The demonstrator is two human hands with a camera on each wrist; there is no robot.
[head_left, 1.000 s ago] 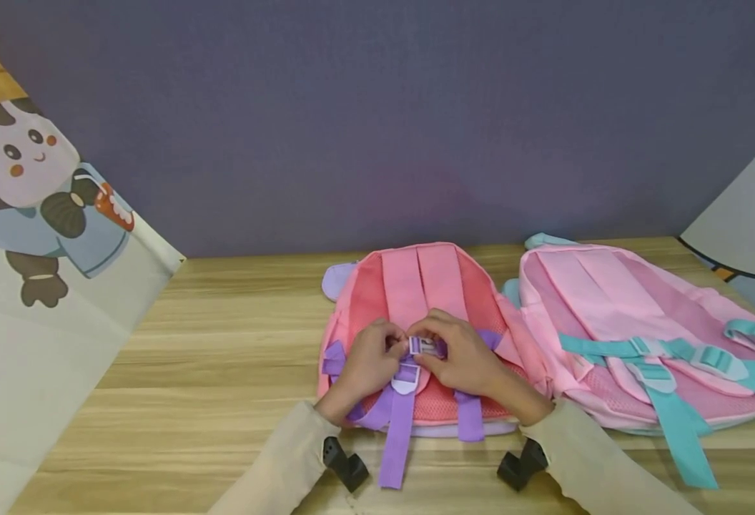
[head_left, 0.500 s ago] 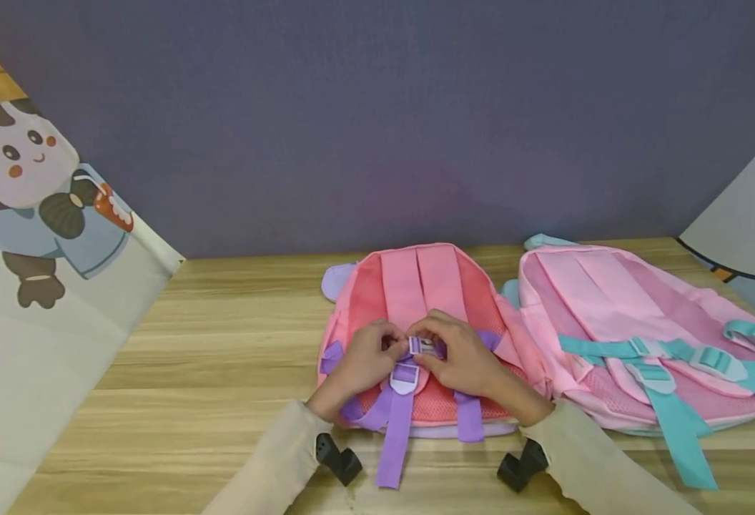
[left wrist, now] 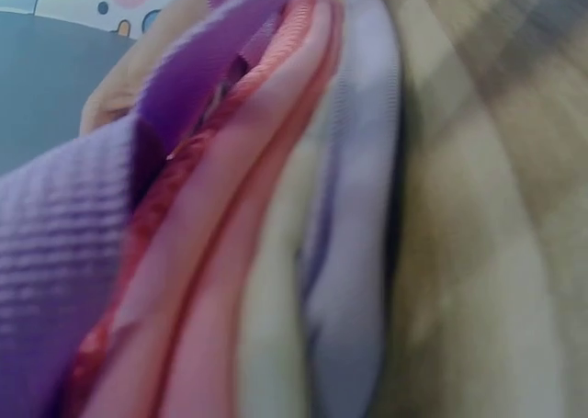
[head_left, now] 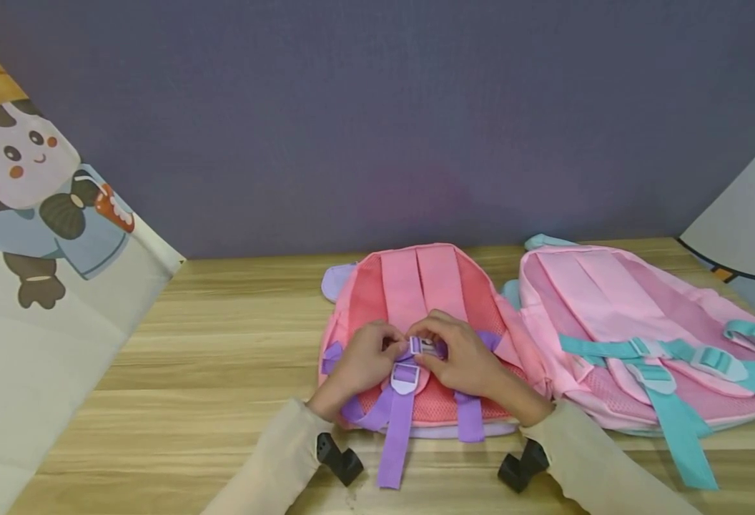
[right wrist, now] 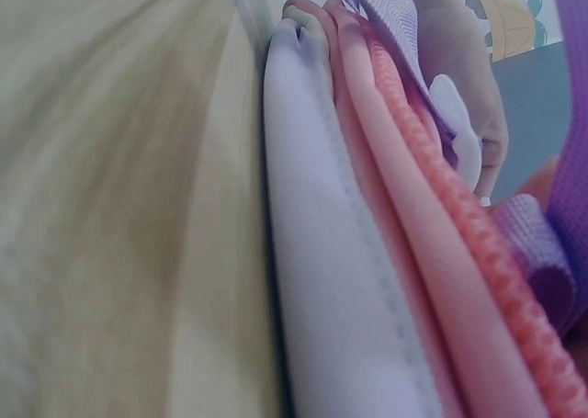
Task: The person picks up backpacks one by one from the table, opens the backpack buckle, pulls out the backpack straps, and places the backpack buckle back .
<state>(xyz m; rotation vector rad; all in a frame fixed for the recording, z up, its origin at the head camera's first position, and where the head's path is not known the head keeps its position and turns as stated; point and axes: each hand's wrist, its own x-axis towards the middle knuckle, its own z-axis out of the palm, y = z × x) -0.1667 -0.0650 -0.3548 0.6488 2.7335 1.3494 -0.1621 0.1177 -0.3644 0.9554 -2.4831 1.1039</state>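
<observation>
A coral-pink backpack (head_left: 366,295) with purple straps lies on the table with its back panel up. Over its middle, my right hand (head_left: 464,355) holds a small white buckle (head_left: 417,346) between thumb and fingers. My left hand (head_left: 366,361) pinches the purple webbing just left of this buckle; its fingertips are partly hidden. Below them sits a white strap adjuster (head_left: 405,379), from which a purple strap end (head_left: 395,447) hangs over the table. Both wrist views mostly show the bag's edge, with purple webbing (left wrist: 69,243) close to the left camera.
On the right, touching the first bag, lies a light pink backpack (head_left: 599,286) with teal straps (head_left: 676,422). A dark upright panel (head_left: 377,129) stands behind the wooden table (head_left: 223,343). The left wall (head_left: 62,357) carries a cartoon figure.
My left forearm shifts slightly left and the hanging purple strap end moves a little with it. The right hand and buckle stay in place.
</observation>
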